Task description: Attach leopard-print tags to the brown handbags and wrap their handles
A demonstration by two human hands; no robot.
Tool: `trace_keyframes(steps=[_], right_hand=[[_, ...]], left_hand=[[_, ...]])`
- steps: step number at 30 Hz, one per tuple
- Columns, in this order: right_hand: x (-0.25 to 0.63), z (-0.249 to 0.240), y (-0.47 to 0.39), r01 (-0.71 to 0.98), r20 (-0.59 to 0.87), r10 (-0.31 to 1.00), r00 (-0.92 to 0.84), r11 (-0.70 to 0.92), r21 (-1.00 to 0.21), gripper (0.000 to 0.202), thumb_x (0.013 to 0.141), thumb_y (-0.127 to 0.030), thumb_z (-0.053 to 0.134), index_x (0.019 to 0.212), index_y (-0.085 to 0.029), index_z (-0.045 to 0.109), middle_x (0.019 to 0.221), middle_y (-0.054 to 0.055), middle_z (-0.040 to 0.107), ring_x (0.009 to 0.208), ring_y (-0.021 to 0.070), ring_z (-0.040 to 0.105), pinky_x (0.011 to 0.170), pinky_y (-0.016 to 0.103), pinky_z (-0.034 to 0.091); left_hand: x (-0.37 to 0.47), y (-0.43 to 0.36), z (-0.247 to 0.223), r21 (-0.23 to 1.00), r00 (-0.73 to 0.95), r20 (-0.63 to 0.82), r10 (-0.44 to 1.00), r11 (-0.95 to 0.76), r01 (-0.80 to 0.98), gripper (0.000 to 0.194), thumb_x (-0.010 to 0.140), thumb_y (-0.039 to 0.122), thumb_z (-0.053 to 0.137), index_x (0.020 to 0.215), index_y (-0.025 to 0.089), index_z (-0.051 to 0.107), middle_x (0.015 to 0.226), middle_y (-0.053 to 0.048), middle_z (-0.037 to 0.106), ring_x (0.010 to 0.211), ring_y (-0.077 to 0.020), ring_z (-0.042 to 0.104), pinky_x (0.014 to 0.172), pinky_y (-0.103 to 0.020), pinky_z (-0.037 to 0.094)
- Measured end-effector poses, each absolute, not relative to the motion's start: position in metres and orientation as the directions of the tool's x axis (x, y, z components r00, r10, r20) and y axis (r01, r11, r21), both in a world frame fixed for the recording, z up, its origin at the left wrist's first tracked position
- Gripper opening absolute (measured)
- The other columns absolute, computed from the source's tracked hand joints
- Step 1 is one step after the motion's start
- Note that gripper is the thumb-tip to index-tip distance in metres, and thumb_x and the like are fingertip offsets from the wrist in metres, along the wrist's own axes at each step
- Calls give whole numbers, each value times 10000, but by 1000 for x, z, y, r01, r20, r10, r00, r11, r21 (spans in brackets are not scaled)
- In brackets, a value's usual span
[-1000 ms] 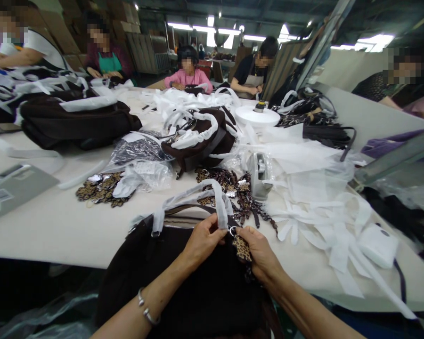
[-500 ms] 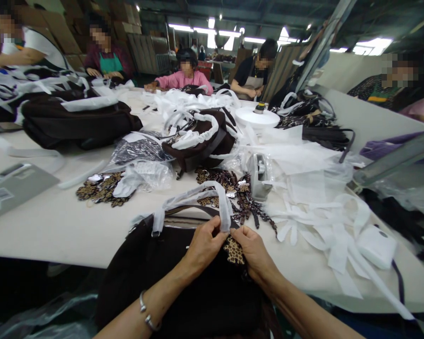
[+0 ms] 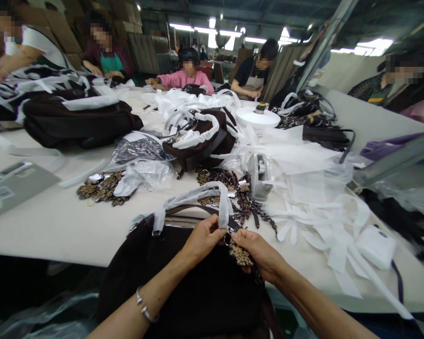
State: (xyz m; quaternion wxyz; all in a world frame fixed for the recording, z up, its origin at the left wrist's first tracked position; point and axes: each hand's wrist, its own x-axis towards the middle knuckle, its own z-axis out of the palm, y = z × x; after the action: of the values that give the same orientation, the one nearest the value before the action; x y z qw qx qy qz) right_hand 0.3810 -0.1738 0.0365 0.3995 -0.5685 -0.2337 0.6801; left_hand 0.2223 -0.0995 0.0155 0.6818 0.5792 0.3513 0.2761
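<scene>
A dark brown handbag [image 3: 183, 282] stands at the table's near edge, its handle [image 3: 194, 191] wrapped in white tissue. My left hand [image 3: 203, 240] is closed at the right foot of that handle, pinching it near the metal ring. Beside it, my right hand [image 3: 257, 252] grips a leopard-print charm [image 3: 240, 254] by its top edge, close to a dark ring on the bag. The charm hangs against the bag's upper right corner. My fingertips partly hide the join between charm and handle.
Behind the bag lie leopard-print charms [image 3: 104, 188] in a pile, chain straps [image 3: 245, 202], a tape dispenser [image 3: 260, 176] and another wrapped handbag [image 3: 201, 141]. White strips [image 3: 339, 235] spread to the right. Several co-workers sit around the table, one in a pink top [image 3: 189, 81].
My right hand has moved slightly right and down with the charm, baring a dark ring beside the handle. My left hand stays at the handle's foot.
</scene>
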Motion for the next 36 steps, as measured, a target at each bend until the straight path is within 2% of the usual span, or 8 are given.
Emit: trace_keyframes(steps=[6,9,13,17,23,27,31,36], right_hand=[[377,49,-200,-309,-591,783,-192,-620,-721,402,751,-456,761,965,-152,608,829,47,682,645,130,670,593,234,563],[371,56,-211,-251,-567,800,-196,-600,-760,436,766,-467,739,1037,-146,625,920,77,685,723,150,689,655,252,564],[364,60,-218,-177,-569,810,-141,-586,-791,493,793,-567,672,1031,-137,630,866,71,676,690,161,680,619,259,543],[361,62,-226,-292,-591,795,-138,-603,-743,473,797,-590,653,929,-140,590,805,79,693,634,161,669,607,277,535],[357,67,-236,-351,-618,741,-264,-671,-653,469,828,-625,572,928,-168,544,685,63,690,530,147,646,516,229,484],[345,59,-232,-29,-631,736,-246,-656,-754,315,848,-474,543,775,-168,561,583,19,640,445,108,571,449,179,402],[342,50,-222,477,-487,859,-157,-366,-799,225,793,-268,565,594,-164,574,580,-11,603,536,93,540,473,167,341],[362,44,-214,561,-452,805,-384,-186,-807,82,743,-249,644,682,-208,680,648,-63,628,646,92,563,514,155,342]], left_hand=[[206,-110,25,908,516,-411,751,386,161,322,785,409,651,972,162,560,824,-24,612,719,-151,622,595,-252,521],[195,-120,28,888,597,-442,669,421,186,376,782,477,646,958,146,612,845,-41,623,729,-141,584,576,-227,481],[192,-128,26,870,651,-443,616,470,148,429,722,476,723,948,119,649,797,-35,630,615,-94,525,525,-191,388],[196,-132,23,775,667,-499,553,629,58,399,685,454,754,862,143,577,735,-8,611,565,-94,513,551,-231,425],[204,-138,21,914,570,-404,715,337,226,251,733,360,700,787,144,584,557,61,487,498,-71,398,487,-192,278],[206,-144,26,860,611,-478,632,480,176,392,769,524,654,802,140,582,644,31,534,561,-94,469,536,-203,350],[202,-147,24,862,626,-442,643,497,98,506,719,619,709,805,141,568,641,44,512,559,-76,428,529,-187,302],[200,-152,2,763,622,-510,594,646,8,536,665,638,759,841,159,595,683,30,547,567,-74,443,513,-176,289]])
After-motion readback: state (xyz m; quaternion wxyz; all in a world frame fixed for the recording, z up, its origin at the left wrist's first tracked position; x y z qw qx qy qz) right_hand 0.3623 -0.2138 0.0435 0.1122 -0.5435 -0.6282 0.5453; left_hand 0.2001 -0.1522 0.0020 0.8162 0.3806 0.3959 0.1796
